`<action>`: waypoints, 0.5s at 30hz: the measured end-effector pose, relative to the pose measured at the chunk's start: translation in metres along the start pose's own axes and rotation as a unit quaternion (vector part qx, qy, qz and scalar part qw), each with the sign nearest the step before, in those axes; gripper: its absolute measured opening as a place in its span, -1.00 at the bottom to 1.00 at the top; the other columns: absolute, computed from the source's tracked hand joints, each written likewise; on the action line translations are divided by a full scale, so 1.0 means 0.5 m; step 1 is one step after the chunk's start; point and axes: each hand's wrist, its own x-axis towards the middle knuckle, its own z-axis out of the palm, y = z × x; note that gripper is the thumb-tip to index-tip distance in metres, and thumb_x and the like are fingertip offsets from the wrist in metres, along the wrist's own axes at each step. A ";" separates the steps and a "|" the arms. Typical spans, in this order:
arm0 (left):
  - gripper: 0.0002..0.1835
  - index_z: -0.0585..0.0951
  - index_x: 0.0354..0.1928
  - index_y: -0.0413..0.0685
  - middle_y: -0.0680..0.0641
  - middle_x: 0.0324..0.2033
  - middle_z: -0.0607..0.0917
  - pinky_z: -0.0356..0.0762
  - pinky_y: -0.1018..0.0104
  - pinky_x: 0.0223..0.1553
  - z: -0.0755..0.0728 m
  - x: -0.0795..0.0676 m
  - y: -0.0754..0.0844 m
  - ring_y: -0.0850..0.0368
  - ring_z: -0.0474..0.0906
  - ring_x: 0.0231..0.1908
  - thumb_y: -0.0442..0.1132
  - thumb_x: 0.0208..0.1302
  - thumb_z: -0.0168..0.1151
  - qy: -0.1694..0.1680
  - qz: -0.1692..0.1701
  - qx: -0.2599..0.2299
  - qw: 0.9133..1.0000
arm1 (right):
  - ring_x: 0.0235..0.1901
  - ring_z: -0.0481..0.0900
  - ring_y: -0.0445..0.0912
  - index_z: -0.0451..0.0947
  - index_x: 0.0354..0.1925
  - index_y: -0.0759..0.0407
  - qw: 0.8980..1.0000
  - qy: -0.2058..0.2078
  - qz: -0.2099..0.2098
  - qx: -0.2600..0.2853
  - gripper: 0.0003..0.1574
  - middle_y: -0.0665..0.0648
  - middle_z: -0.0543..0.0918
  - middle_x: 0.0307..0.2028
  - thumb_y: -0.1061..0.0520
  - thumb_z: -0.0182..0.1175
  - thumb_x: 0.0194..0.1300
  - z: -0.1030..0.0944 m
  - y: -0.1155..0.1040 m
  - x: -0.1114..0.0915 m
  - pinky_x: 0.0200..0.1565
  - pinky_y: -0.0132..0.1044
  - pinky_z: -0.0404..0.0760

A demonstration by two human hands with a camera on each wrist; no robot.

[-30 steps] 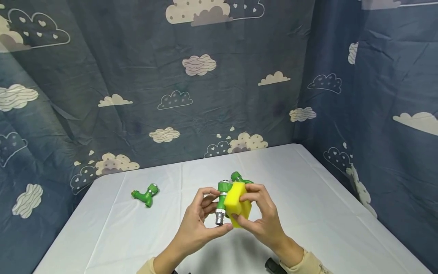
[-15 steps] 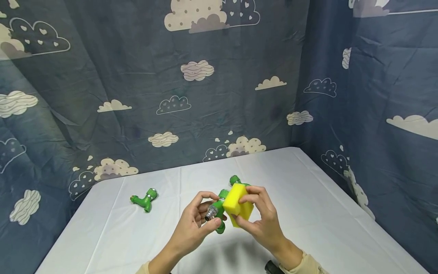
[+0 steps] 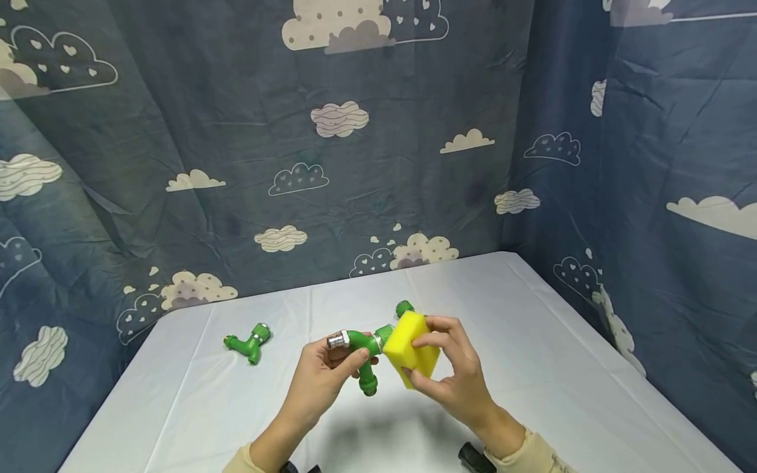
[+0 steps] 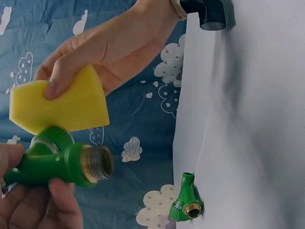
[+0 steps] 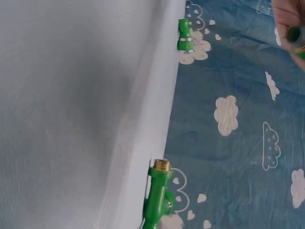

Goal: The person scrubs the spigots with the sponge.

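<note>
In the head view, my left hand (image 3: 319, 374) holds a green tap (image 3: 362, 340) between thumb and fingers. Its silver spout end points left, and a green branch hangs down. My right hand (image 3: 458, 371) pinches a yellow sponge (image 3: 408, 341) between thumb and fingertips. The sponge meets the tap's ridged green collar. From the left wrist side, the sponge (image 4: 62, 105) lies against that collar, and a threaded metal end of the tap (image 4: 43, 167) faces right. In the right wrist view, the left hand (image 5: 288, 19) shows only at the top right corner.
A second green tap (image 3: 248, 343) lies on the left of the white-covered table (image 3: 195, 407). Another tap (image 3: 405, 308) lies behind the sponge, mostly hidden. A dark cloud-patterned cloth (image 3: 378, 184) hangs around the back and sides. A black cylinder (image 3: 475, 457) sits by the right sleeve.
My left hand has turned the tap: its silver end pointed down, then towards me, and now left. That hand moved slightly left. The right hand keeps the sponge in nearly the same place.
</note>
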 end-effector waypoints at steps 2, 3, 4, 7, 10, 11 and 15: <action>-0.70 0.76 0.10 -0.20 -0.25 -0.12 0.87 0.79 0.38 -0.17 0.000 0.001 -0.001 0.18 0.84 -0.20 -0.22 0.43 0.45 0.012 -0.006 0.010 1.000 | 0.12 0.56 0.01 0.64 -0.01 0.17 0.999 -0.020 -0.026 -0.009 -0.56 0.34 0.54 0.12 0.24 0.47 0.10 0.000 0.000 0.000 0.16 -0.55 0.59; -0.71 0.77 0.09 -0.20 -0.26 -0.12 0.87 0.79 0.38 -0.16 0.001 0.001 -0.001 0.19 0.84 -0.20 -0.23 0.42 0.46 0.012 -0.004 0.015 1.000 | 0.12 0.55 0.03 0.64 -0.01 0.15 0.999 -0.027 -0.033 -0.018 -0.60 0.34 0.54 0.12 0.20 0.45 0.16 -0.001 0.001 0.000 0.14 -0.54 0.57; -0.72 0.78 0.08 -0.20 -0.27 -0.12 0.87 0.79 0.37 -0.17 0.001 0.001 -0.001 0.19 0.84 -0.21 -0.23 0.42 0.46 0.008 0.002 0.019 1.000 | 0.12 0.54 0.05 0.64 -0.01 0.14 0.998 -0.031 -0.038 -0.027 -0.63 0.35 0.53 0.13 0.17 0.43 0.20 -0.001 0.001 0.000 0.10 -0.51 0.57; -0.76 0.80 0.02 -0.17 -0.28 -0.18 0.87 0.78 0.38 -0.23 -0.002 0.000 0.000 0.21 0.82 -0.27 -0.24 0.39 0.49 -0.005 0.022 0.029 0.999 | 0.12 0.53 0.07 0.64 -0.01 0.12 0.997 -0.037 -0.030 -0.059 -0.65 0.34 0.53 0.13 0.14 0.43 0.22 -0.004 0.004 -0.002 0.08 -0.52 0.55; -0.78 0.81 -0.03 -0.17 -0.21 -0.23 0.88 0.77 0.38 -0.26 -0.007 0.000 0.003 0.22 0.81 -0.31 -0.26 0.35 0.52 -0.010 0.031 0.032 0.999 | 0.12 0.55 0.06 0.64 -0.02 0.14 0.997 -0.031 0.005 -0.066 -0.56 0.33 0.53 0.13 0.24 0.48 0.09 -0.005 0.005 -0.002 0.15 -0.59 0.55; -0.78 0.80 -0.04 -0.18 -0.19 -0.24 0.88 0.77 0.38 -0.27 -0.009 0.001 0.003 0.22 0.81 -0.31 -0.27 0.33 0.53 -0.007 0.029 0.030 0.999 | 0.12 0.55 0.05 0.64 -0.02 0.14 0.997 -0.026 0.021 -0.066 -0.52 0.32 0.53 0.13 0.28 0.49 0.05 -0.006 0.006 -0.002 0.20 -0.61 0.54; -0.75 0.76 -0.05 -0.25 -0.15 -0.22 0.89 0.82 0.34 -0.22 -0.016 0.004 0.003 0.19 0.85 -0.28 -0.31 0.29 0.56 0.016 0.005 0.011 1.000 | 0.14 0.55 0.02 0.64 -0.01 0.17 0.997 -0.004 0.057 -0.053 -0.47 0.32 0.53 0.14 0.34 0.50 -0.01 -0.008 0.010 -0.001 0.27 -0.65 0.52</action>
